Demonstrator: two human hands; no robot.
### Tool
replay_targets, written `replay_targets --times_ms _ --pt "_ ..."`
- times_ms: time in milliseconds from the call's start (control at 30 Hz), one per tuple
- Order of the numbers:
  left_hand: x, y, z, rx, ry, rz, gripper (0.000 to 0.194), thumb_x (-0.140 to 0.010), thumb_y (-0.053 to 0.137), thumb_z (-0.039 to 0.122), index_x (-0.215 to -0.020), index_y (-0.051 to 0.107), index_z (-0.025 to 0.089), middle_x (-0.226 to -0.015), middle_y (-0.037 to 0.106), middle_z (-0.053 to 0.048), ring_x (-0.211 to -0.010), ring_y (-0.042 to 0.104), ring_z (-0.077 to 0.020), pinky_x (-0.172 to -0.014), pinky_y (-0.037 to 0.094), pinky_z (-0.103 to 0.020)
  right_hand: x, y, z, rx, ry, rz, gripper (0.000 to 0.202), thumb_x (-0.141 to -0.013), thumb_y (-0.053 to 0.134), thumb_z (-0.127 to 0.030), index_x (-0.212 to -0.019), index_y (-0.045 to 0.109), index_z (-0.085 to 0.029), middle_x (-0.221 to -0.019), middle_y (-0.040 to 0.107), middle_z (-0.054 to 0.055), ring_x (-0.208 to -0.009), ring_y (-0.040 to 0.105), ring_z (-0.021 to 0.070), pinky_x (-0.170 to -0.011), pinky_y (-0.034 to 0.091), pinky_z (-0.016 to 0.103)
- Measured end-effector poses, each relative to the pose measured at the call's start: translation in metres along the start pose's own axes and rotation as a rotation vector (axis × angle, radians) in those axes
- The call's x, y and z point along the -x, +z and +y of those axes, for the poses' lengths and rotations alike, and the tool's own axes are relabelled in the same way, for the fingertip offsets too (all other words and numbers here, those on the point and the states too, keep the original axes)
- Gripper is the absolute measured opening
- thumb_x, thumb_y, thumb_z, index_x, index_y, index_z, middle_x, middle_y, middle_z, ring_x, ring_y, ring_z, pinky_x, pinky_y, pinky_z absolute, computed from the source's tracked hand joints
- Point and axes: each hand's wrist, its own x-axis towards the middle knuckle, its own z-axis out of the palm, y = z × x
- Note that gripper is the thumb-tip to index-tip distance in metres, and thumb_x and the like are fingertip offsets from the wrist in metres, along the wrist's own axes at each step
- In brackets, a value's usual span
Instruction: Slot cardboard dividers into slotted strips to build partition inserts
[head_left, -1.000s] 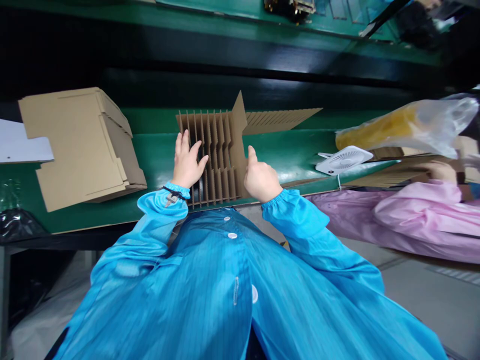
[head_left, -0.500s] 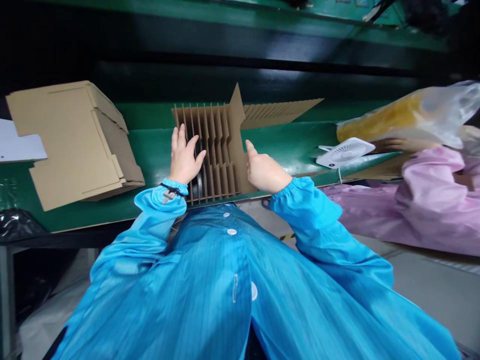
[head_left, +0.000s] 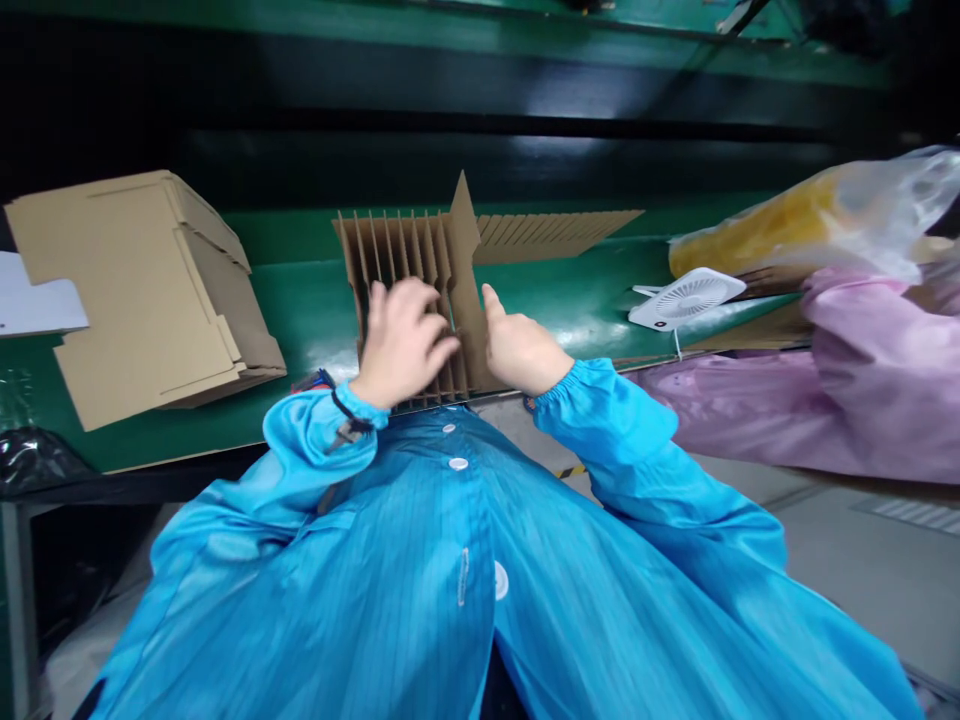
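A cardboard divider grid (head_left: 409,245) with several narrow slots stands on the green bench in front of me. Over its middle is my left hand (head_left: 405,340), slightly blurred, fingers apart and nothing seen in them; whether it touches the dividers I cannot tell. A taller cardboard panel (head_left: 466,300) stands at the grid's right side. Against that panel rests my right hand (head_left: 525,345), index finger stretched out along it, the other fingers curled and partly hidden. Behind the right hand lies a slotted cardboard strip (head_left: 555,233).
Folded cardboard boxes (head_left: 142,290) are stacked at the left, beside a white sheet (head_left: 37,295). To the right stand a small white fan (head_left: 690,297) and a yellow roll in clear plastic (head_left: 765,235). A co-worker's pink sleeve (head_left: 862,350) reaches in at the right.
My left hand has moved right, from the grid's left edge to over its middle. My right hand stays by the tall panel. The whole view has shifted slightly.
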Motion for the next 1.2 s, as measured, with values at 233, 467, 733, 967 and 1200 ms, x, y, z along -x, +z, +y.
replay_targets --times_ms 233,467,733,967,1200 --pt "0.017 0.046 0.039 -0.096 0.303 -0.278 0.016 -0.083 0.058 0.020 -0.080 0.073 0.015 -0.092 0.065 -0.011 -0.116 0.052 -0.0323 -0.108 0.023 -0.071 0.000 0.004 0.002 -0.086 0.041 0.027 0.079 -0.082 0.046 -0.009 -0.149 0.006 0.002 -0.105 0.068 0.024 -0.093 0.066 0.0275 -0.077 0.050 0.035" --pt "0.023 0.054 0.030 -0.131 0.342 -0.217 0.020 -0.087 0.053 0.017 -0.077 0.070 0.015 -0.089 0.064 -0.009 -0.116 0.053 -0.0307 -0.108 0.025 -0.071 -0.003 0.002 0.005 -0.089 -0.025 0.025 0.069 -0.079 0.046 -0.005 -0.143 0.024 0.006 -0.105 0.067 0.025 -0.094 0.066 0.0280 -0.079 0.051 0.035" --pt "0.024 0.052 0.031 -0.093 0.319 -0.179 0.019 -0.085 0.052 0.014 -0.076 0.069 0.012 -0.090 0.063 -0.012 -0.117 0.052 -0.0313 -0.110 0.025 -0.069 -0.007 0.008 0.007 -0.178 -0.053 0.084 0.059 -0.080 0.045 -0.006 -0.138 0.033 0.001 -0.099 0.069 0.021 -0.088 0.067 0.0264 -0.073 0.051 0.033" --pt "0.025 0.050 0.026 -0.085 0.338 -0.195 0.022 -0.088 0.050 0.016 -0.078 0.069 0.015 -0.090 0.063 -0.010 -0.115 0.052 -0.0290 -0.110 0.025 -0.069 -0.008 0.007 0.007 -0.207 -0.053 0.077 0.052 -0.081 0.044 -0.005 -0.132 0.039 -0.001 -0.099 0.069 0.021 -0.088 0.067 0.0277 -0.073 0.050 0.034" --pt "0.025 0.049 0.023 -0.052 0.358 -0.207 0.023 -0.088 0.049 0.017 -0.082 0.070 0.016 -0.093 0.063 -0.010 -0.115 0.051 -0.0285 -0.110 0.024 -0.070 -0.004 0.006 0.001 -0.217 -0.045 0.080 0.050 -0.086 0.038 -0.006 -0.135 0.035 -0.001 -0.099 0.068 0.022 -0.091 0.067 0.0268 -0.076 0.049 0.034"
